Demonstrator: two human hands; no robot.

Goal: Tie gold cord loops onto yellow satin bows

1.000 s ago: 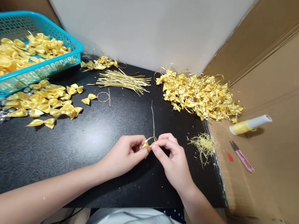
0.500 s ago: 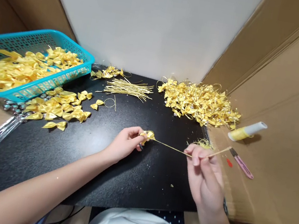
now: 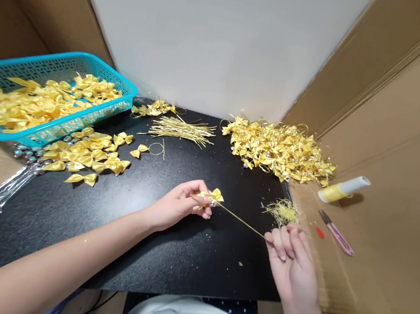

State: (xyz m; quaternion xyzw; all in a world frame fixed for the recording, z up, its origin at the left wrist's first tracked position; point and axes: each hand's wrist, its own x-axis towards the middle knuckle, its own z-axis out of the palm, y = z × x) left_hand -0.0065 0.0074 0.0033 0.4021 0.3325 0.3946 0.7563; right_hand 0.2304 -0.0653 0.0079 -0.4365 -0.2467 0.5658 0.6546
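Observation:
My left hand (image 3: 188, 200) pinches a yellow ribbon bow (image 3: 218, 196) over the middle of the black table. A small silver bell or bead (image 3: 213, 203) shows under the bow. From the bow a thin gold cord (image 3: 243, 221) runs taut, down and to the right. Its other end is in my right hand (image 3: 293, 253), whose fingers are curled closed on it near the table's right edge. Just behind the right hand lies a heap of short yellow cord clippings (image 3: 282, 212).
Loose bows (image 3: 91, 152) lie before a turquoise basket (image 3: 100, 64) of bows at left. Cut gold cords (image 3: 182, 129) and a pile of corded bows (image 3: 280, 150) are at the back. Pink-handled snips (image 3: 337, 233) and a thread spool (image 3: 344, 189) lie right, by cardboard walls.
My right hand has moved down and slightly right, and the cord now slants lower. The bow in my left hand has turned, showing the silver piece. The view has shifted slightly.

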